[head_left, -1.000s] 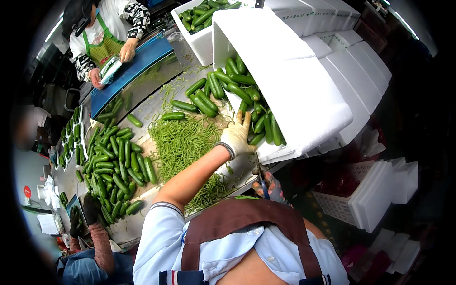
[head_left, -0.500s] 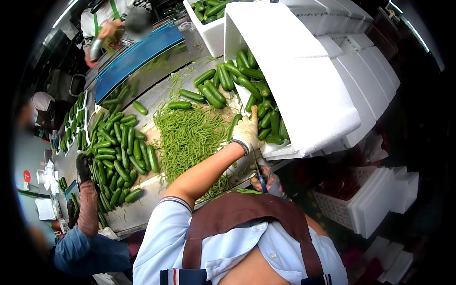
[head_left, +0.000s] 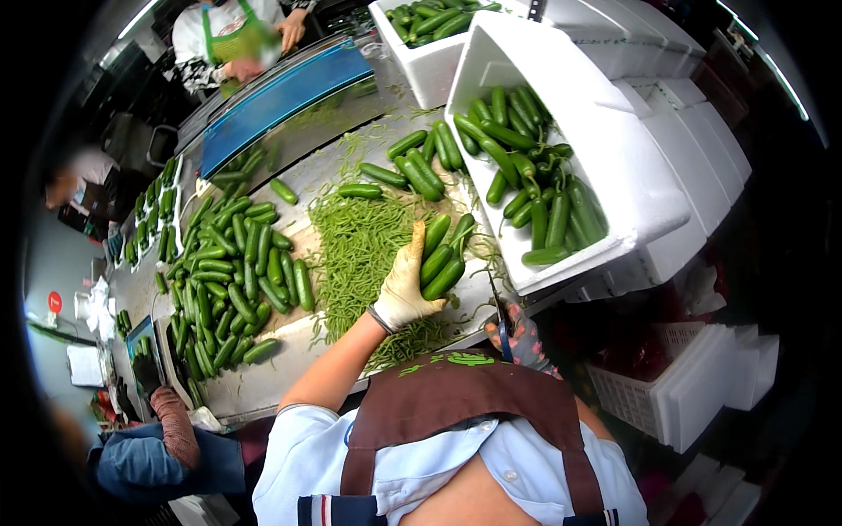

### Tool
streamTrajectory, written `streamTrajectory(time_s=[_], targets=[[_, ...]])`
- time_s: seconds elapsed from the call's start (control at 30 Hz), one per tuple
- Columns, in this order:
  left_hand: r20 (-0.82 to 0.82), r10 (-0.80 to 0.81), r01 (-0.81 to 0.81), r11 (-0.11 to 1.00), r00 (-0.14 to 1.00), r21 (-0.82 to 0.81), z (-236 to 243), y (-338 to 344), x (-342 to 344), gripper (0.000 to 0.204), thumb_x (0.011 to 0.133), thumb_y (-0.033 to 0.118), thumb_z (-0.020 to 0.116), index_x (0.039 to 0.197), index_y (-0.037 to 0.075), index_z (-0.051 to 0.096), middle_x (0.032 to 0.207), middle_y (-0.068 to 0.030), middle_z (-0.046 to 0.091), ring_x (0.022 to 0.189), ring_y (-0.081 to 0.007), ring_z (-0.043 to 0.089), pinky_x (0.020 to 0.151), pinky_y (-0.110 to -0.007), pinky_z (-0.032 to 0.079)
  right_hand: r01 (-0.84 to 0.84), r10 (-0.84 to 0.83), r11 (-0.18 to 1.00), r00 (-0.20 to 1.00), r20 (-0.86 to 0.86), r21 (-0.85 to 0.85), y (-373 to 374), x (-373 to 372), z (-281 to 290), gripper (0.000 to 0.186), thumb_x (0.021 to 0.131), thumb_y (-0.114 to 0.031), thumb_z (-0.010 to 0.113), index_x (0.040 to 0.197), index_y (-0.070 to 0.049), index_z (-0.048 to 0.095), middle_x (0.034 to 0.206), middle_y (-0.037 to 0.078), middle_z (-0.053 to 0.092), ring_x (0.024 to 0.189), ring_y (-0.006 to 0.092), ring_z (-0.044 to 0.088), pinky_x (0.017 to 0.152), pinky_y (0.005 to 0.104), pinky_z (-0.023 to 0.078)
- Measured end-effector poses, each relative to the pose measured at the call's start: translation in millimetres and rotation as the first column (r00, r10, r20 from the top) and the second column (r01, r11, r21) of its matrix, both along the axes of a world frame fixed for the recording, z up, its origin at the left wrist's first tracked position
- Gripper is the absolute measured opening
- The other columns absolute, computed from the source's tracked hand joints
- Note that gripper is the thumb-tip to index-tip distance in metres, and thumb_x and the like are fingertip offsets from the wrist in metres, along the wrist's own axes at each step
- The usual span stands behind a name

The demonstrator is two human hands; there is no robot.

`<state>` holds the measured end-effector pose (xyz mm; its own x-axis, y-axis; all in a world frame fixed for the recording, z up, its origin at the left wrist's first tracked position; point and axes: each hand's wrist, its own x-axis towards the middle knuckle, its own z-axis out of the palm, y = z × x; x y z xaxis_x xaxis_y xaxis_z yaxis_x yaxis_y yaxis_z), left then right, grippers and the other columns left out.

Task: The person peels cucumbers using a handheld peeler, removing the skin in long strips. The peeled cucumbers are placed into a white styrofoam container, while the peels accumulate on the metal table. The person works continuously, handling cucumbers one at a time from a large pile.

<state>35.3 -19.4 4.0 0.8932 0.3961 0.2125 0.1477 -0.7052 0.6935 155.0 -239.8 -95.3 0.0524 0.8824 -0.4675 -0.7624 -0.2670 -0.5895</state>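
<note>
My left hand (head_left: 403, 287), in a whitish glove, is closed around several green cucumbers (head_left: 445, 277). It holds them just above a pile of thin green stem pieces (head_left: 349, 250). Low on the right, my right hand (head_left: 529, 342), in a patterned glove, grips scissors (head_left: 503, 326) with blue handles, the dark blades pointing up and away from me. To the right of the held cucumbers, a white foam box (head_left: 640, 230) leans tilted with its opening toward the table. Loose cucumbers (head_left: 561, 219) fill its lower part, several with stems still attached.
A large heap of cucumbers (head_left: 237, 280) covers the table's left side. Several more (head_left: 425, 175) lie beyond the stem pile. Behind stand a blue-edged conveyor (head_left: 289, 110) and another foam box (head_left: 425, 66) of cucumbers. Co-workers are at the back and left. A white basket (head_left: 627, 399) stands low right.
My left hand has come out of the foam box and moved left, now holding several cucumbers. The scissors stay in my right hand. The co-worker's gloved hand at left has left the heap.
</note>
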Motion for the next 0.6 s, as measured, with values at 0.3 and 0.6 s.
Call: streamTrajectory(time_s=[0.3, 0.6], targets=[[0.04, 0.004, -0.005, 0.999, 0.999, 0.042, 12.3, -2.7, -39.5, 0.114, 0.044, 0.012, 0.07, 0.133, 0.006, -0.001, 0.108, -0.0206, 0.039, 0.098, -0.0345, 0.042, 0.087, -0.035, 0.035, -0.026, -0.077, 0.997, 0.034, 0.996, 0.078, 32.8, -19.0, 68.0, 0.041, 0.065, -0.024, 0.065, 0.092, 0.005, 0.054, 0.08, 0.019, 0.057, 0.073, 0.0332, 0.055, 0.066, 0.0367, 0.045], [0.008, -0.04, 0.039, 0.994, 0.999, 0.104, 17.9, -1.3, -49.5, 0.114, 0.043, 0.012, 0.071, 0.133, 0.007, 0.002, 0.105, -0.0198, 0.04, 0.094, -0.0346, 0.043, 0.085, -0.035, 0.037, -0.09, -0.201, 0.975, 0.012, 0.979, 0.201, 41.1, -21.3, 67.2, 0.036, 0.068, -0.02, 0.064, 0.094, 0.003, 0.055, 0.078, 0.018, 0.058, 0.069, 0.0286, 0.057, 0.063, 0.0323, 0.045]])
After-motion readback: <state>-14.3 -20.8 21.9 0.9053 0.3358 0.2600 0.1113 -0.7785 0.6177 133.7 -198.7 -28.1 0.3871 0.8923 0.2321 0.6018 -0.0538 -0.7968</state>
